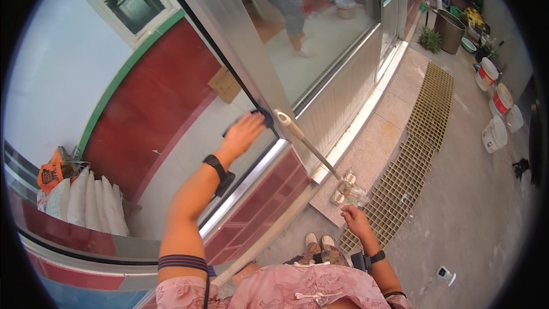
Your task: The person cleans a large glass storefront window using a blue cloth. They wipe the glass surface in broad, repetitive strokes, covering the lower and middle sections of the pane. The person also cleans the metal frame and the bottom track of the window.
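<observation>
My left hand (242,133) lies flat on a dark cloth (266,116), pressing it against a large glass pane (180,154) near the pane's lower right corner. Below the hand runs the pane's silver metal frame (244,186). A long-handled tool (319,154) with a tan grip leans against the metal post (253,47) just right of the cloth. Its pale head rests on the stone step; its exact kind is unclear. My right hand (356,219) hangs low with loosely curled fingers and nothing visible in it, near that head but apart from it.
Plastic grating (418,133) lies beside the stone step (364,150). Several white buckets (494,134) and a metal drum (449,32) stand along the right side. A bottle (446,275) is on the ground. White sacks (90,201) and a cardboard box (225,86) show through the glass.
</observation>
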The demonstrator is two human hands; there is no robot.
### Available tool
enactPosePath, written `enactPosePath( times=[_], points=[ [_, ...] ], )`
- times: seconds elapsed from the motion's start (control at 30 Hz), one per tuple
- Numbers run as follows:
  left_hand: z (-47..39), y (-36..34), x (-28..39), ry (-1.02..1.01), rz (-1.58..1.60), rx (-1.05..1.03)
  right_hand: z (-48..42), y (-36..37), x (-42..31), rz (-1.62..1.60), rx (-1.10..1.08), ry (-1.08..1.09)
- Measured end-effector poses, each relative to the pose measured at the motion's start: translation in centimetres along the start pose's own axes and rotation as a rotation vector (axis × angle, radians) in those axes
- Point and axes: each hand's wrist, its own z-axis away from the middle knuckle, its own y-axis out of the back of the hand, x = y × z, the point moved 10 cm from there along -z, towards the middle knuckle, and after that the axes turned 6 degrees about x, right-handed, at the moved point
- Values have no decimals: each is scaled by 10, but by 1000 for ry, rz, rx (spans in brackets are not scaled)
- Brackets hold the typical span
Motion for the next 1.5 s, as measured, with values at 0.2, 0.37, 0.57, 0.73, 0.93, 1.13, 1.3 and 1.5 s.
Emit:
enactPosePath(
  times=[0.2, 0.37, 0.57, 0.73, 0.93, 1.13, 1.3, 1.5],
  points=[
    [-30, 103, -67, 364, -199, 300, 14, -5, 6, 189, -61, -5],
    [8, -52, 21, 434, 70, 94, 17, -38, -2, 310, -161, 41],
    [73, -103, 96, 440, 279, -215, 44, -50, 49, 455, -265, -37],
    [110, -97, 105, 437, 144, -290, 66, -29, 81, 528, -273, -189],
    [37, -131, 90, 422, 105, -279, 47, -25, 74, 490, -164, -66],
    [67, -126, 102, 440, 159, -343, 49, -35, 78, 462, -210, -138],
    [25, -136, 89, 405, 76, -238, 57, -36, 90, 558, -276, -127],
    [60, -130, 92, 465, 215, -371, 60, -28, 101, 485, -206, -198]
  ],
)
